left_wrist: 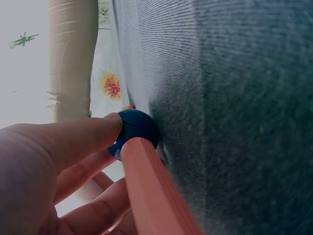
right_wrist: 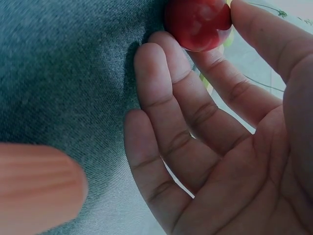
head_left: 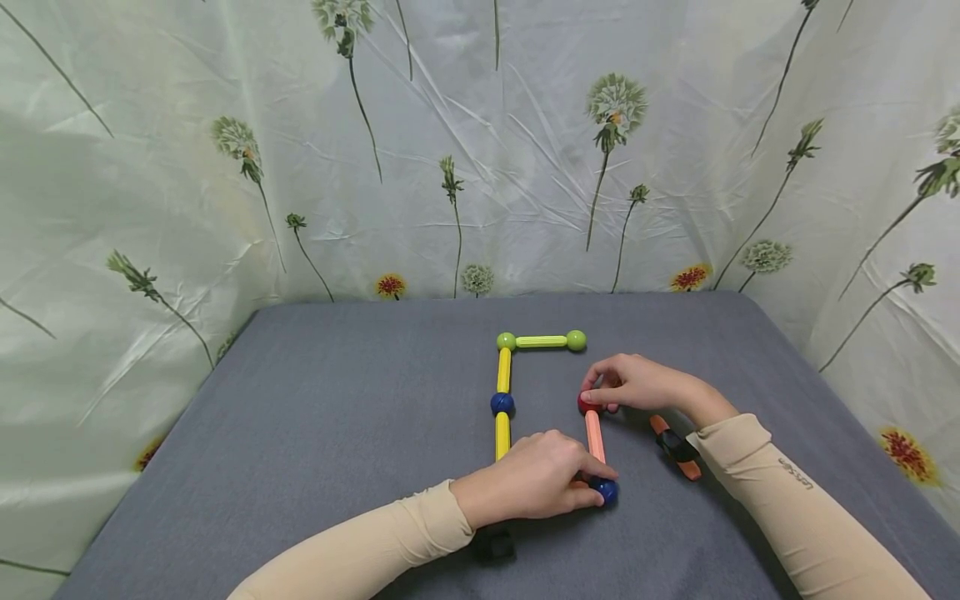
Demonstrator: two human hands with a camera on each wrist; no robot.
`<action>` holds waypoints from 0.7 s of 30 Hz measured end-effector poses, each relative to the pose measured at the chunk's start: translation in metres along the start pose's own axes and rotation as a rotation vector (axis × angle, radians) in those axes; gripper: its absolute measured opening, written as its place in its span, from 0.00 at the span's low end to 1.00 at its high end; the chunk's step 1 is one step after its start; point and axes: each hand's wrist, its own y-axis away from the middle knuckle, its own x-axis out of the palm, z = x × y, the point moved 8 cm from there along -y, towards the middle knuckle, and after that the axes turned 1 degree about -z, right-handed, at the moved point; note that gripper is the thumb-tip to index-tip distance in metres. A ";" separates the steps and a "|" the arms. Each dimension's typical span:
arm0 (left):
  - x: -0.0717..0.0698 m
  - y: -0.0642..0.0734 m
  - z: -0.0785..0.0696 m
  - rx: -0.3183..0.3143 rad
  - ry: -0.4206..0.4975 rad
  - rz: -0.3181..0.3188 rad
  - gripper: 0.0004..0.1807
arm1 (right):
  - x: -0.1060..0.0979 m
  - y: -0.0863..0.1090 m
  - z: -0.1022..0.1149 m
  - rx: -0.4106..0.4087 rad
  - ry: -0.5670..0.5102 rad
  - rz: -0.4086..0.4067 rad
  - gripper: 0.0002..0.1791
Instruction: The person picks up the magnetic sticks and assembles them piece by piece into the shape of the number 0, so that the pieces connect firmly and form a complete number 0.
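My left hand [head_left: 536,477] pinches a dark blue ball [head_left: 606,492] between thumb and fingers. A pink rod [head_left: 595,435] runs from that ball toward a red ball [head_left: 585,406], which my right hand [head_left: 637,385] grips at the fingertips. In the right wrist view the red ball [right_wrist: 198,22] sits between thumb and index finger, the other fingers loosely bent near the cloth. The left wrist view has the blue ball [left_wrist: 138,129] touching the pink rod's end [left_wrist: 151,186].
Left of the hands, a yellow rod [head_left: 504,371] joins a blue ball [head_left: 502,404] to a green ball [head_left: 506,342]; a light-green rod [head_left: 542,342] leads to another green ball [head_left: 576,340]. A second yellow rod [head_left: 502,435] goes behind my left hand. An orange rod [head_left: 688,469] lies beneath my right wrist.
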 end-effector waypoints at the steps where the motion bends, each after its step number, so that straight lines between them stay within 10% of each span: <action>1: 0.000 0.000 0.000 -0.001 0.003 0.007 0.19 | 0.000 0.000 0.000 0.000 0.000 0.000 0.13; 11: -0.020 0.004 0.001 0.031 -0.019 -0.057 0.16 | -0.001 0.003 -0.002 0.016 -0.024 -0.006 0.15; 21: -0.067 0.010 0.020 -0.077 -0.070 -0.175 0.17 | -0.011 0.011 -0.006 0.010 -0.018 -0.034 0.19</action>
